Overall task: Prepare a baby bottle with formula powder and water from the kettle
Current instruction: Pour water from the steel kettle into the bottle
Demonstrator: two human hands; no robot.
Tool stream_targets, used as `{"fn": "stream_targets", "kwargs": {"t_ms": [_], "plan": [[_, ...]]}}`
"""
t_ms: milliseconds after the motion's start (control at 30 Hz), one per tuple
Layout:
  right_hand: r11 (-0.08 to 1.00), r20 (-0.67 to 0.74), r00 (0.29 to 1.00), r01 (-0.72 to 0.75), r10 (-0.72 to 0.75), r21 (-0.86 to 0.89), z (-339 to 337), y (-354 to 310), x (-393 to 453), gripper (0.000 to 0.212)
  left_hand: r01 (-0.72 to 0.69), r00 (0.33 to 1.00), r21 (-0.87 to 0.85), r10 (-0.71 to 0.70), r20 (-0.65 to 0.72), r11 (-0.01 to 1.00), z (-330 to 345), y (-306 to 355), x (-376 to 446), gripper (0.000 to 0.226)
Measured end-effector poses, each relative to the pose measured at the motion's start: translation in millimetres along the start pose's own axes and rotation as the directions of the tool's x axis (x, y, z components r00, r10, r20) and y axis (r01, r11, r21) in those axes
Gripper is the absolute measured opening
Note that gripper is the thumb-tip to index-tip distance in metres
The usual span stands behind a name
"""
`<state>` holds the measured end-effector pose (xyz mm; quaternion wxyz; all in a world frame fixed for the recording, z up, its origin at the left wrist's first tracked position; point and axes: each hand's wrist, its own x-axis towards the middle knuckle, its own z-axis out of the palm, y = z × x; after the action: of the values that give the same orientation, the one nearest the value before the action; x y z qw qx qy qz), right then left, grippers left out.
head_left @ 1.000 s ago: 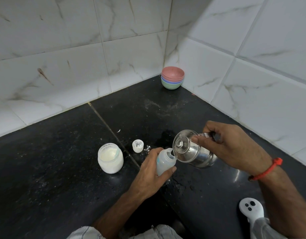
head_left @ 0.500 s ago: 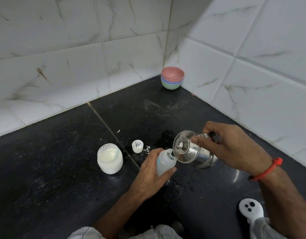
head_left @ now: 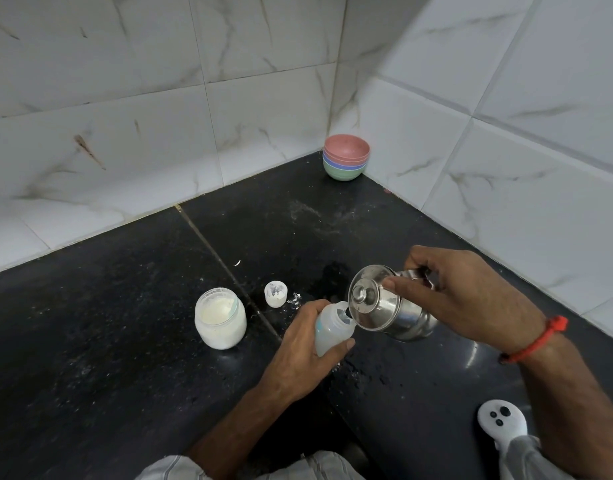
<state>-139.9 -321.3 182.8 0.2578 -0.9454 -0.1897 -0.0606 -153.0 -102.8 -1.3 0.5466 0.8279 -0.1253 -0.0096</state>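
My left hand [head_left: 300,351] grips a translucent baby bottle [head_left: 331,329], open at the neck and tilted to the right. My right hand [head_left: 461,292] holds a small steel kettle [head_left: 384,308] by its handle, with a fingertip pressing on the lid. The kettle is tipped left, and its spout sits at the bottle's mouth. An open glass jar of white formula powder [head_left: 220,318] stands on the black counter [head_left: 107,341] to the left of the bottle. A small white cap [head_left: 275,294] dusted with powder stands between the jar and the kettle.
A stack of coloured bowls [head_left: 346,162] sits in the far corner against the tiled walls. Spilled powder and water drops mark the counter near the bottle. A white device with dark buttons [head_left: 502,422] lies at the lower right.
Almost nothing differs. Both hands keep the same hold, and the kettle stays tipped at the bottle's mouth.
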Motion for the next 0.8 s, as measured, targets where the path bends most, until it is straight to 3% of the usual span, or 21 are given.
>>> {"fn": "stream_targets", "kwargs": {"t_ms": [233, 400, 500, 600, 800], "plan": [[1.0, 0.027, 0.999, -0.026, 0.025, 0.01, 4, 5, -2, 0.04, 0.015, 1.0, 0.003, -0.015, 0.016, 1.0, 1, -2, -2, 0.059], [0.961, 0.037, 0.992, -0.127, 0.122, 0.247, 9, 19, -9, 0.038, -0.002, 1.0, -0.01, 0.002, -0.01, 1.0, -1, -2, -3, 0.058], [0.87, 0.052, 0.982, -0.185, 0.181, 0.458, 19, 35, -15, 0.038, -0.012, 0.999, -0.032, 0.011, -0.033, 0.999, -3, 0, -4, 0.055], [0.708, 0.053, 0.965, -0.226, 0.258, 0.669, 35, 49, -23, 0.04, -0.027, 0.997, -0.028, 0.025, -0.068, 0.999, -7, 1, -4, 0.051], [0.505, 0.055, 0.907, -0.282, 0.418, 0.816, 78, 72, -38, 0.048, -0.032, 0.996, -0.039, 0.029, -0.088, 0.999, -11, 2, 1, 0.051]]}}
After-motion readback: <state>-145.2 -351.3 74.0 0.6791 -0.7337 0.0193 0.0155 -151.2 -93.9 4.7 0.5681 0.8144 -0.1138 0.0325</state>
